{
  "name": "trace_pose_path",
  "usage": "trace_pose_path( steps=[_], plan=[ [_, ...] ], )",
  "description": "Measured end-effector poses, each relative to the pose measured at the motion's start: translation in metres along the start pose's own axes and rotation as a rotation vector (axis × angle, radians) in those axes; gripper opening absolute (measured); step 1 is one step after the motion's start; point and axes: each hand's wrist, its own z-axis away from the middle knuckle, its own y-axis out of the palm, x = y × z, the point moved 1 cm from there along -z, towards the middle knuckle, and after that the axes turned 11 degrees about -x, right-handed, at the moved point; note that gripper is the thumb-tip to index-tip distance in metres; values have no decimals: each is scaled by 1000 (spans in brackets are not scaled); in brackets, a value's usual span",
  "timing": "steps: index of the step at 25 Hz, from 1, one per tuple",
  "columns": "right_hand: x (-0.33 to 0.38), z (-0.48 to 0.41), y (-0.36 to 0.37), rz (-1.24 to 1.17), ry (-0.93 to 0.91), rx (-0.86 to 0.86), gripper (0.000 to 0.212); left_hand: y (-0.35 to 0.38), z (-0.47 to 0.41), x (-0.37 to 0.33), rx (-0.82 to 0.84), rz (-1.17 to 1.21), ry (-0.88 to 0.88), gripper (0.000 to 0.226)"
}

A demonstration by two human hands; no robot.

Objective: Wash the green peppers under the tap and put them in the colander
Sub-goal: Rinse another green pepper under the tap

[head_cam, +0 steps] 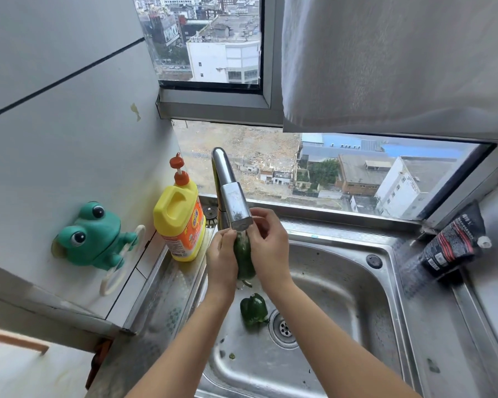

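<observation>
A long green pepper [243, 259] is held upright under the steel tap [233, 196], and water runs onto its top. My left hand [221, 258] grips its left side and my right hand [268, 242] wraps its right side. A second green pepper [253, 310] lies on the floor of the steel sink [337, 282], just left of the drain [283, 328]. No colander is in view.
A yellow detergent bottle [179, 219] stands on the sink's left ledge. A green frog holder [91, 235] hangs on the left wall. A black pouch [454, 245] leans at the right corner. Small green scraps lie in the sink.
</observation>
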Motion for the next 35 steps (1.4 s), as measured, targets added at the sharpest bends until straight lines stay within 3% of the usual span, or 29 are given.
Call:
trace_pose_path(
  steps=[2,4,6,9,12,14,16,19,23,25,26,29,31,33,35],
  plan=[
    [-1,2,0,-137,104,33,27,-2,1,0,-22,10,95,25],
    [2,8,1,21,14,136,29,-2,6,-2,-19,23,197,21],
    [4,9,4,179,24,211,35,-4,10,-5,-29,-102,359,31],
    [15,-7,3,192,419,281,34,-9,14,-9,-56,-328,583,42],
    [17,-11,-3,-86,980,363,39,-8,15,-14,-22,-393,799,38],
    [6,-11,-3,-246,1071,303,50,-6,12,-18,-6,-430,853,39],
    [2,-10,1,-347,1044,147,45,-1,7,-19,-2,-402,698,42],
    [-8,-10,4,-240,784,-16,38,14,8,-14,-6,-135,217,45],
    [-23,1,-3,65,-38,-14,33,21,10,-15,111,249,-660,29],
    [-33,4,-12,145,-286,51,27,14,11,-12,168,346,-871,35],
    [-36,4,-16,146,-262,69,23,10,10,-6,179,310,-848,37],
    [-54,-20,-27,125,157,29,25,-3,7,12,212,-16,-622,34],
    [-75,-52,-28,318,377,69,40,-13,7,17,284,-161,-536,38],
    [-87,-76,-22,479,486,230,67,-25,6,19,369,-255,-440,48],
    [-94,-89,-9,561,460,373,76,-37,3,23,412,-351,-303,56]
  ],
)
